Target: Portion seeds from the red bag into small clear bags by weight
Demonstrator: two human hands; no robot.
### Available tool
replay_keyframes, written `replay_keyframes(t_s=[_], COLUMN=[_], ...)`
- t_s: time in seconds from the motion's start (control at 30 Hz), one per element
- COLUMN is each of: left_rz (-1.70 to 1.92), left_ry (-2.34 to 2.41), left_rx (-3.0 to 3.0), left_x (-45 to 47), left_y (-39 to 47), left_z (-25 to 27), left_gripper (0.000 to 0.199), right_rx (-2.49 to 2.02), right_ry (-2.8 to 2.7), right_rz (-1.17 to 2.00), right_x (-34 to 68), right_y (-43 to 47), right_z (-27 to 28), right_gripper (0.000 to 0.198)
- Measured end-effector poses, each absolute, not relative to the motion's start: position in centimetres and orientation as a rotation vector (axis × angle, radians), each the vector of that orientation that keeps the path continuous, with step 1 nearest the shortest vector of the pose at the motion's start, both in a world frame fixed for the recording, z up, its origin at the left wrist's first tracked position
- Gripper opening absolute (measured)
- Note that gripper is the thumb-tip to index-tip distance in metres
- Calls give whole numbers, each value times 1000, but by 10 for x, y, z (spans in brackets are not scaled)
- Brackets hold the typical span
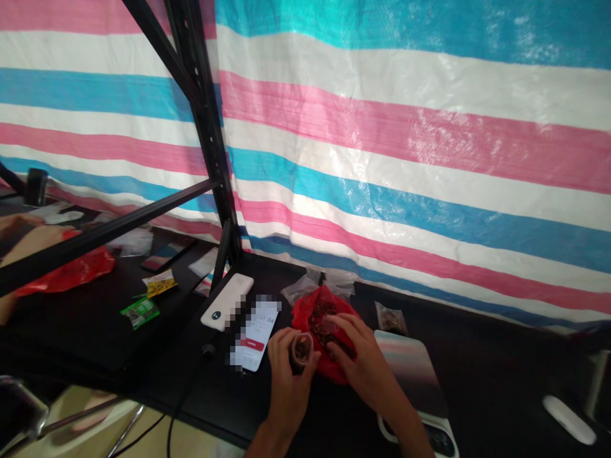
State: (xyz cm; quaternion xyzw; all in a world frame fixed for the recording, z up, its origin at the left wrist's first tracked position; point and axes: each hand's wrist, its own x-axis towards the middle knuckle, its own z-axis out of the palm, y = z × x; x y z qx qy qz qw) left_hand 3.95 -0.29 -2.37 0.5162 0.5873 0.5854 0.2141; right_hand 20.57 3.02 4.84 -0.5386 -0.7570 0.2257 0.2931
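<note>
My left hand [291, 375] is wrapped around a small clear plastic cup [302, 350], its open mouth facing up, with dark brown bits inside. Just right of it lies an open red plastic bag [329, 372] holding a heap of dark, reddish-brown dried pieces [317, 315]. Over that heap reaches my right hand [356, 346], fingers curled around a small see-through plastic piece [329, 323] whose exact kind I cannot make out. Behind the red bag are crumpled clear plastic bags [300, 287].
A lit phone [258, 334] and a white power bank [227, 301] lie to the left. On the right are a small filled bag [391, 318], a tablet-like case [413, 369] and a white mouse [568, 420]. Beyond the black frame [205, 127], another person's hands [33, 245] hold a red bag.
</note>
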Motion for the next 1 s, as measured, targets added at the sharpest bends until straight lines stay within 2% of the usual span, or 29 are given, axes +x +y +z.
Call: replay_keyframes(t_s=[0.1,0.2,0.3,0.37,0.4,0.5,0.63,0.8,1.0], left_rz=[1520,1322,1191,1160,1142,1056,993,1051,1135], left_ry=[1393,1078,916,932,978,1189,1405,1494,1498], left_rx=[1435,1537,1681,1792,1848,1987,2089,2179,2311], left_x=[41,45,45,42,39,32,31,34,34], left_y=[-13,-21,-24,-24,-23,-23,-26,-28,-28], left_z=[-15,-4,2,-1,-4,-20,-43,-58,-50], left_gripper=[47,57,79,96,98,79,59,49,43], right_rx=[-1319,-1276,-1327,-1421,-1470,-1657,-1801,-1704,-1750], right_ry=[-1968,-1902,-1823,-1782,-1768,-1781,-1895,-1824,-1414], right_rz=[801,814,688,491,352,21,-9,-42,-189], right_x=[197,194,212,240,256,305,341,362,384], right_y=[2,-18,-27,-28,-28,-23,-18,-22,-31], right_z=[52,49,42,40,39,35,21,7,2], right_gripper=[43,43,32,30,29,31,31,50,47])
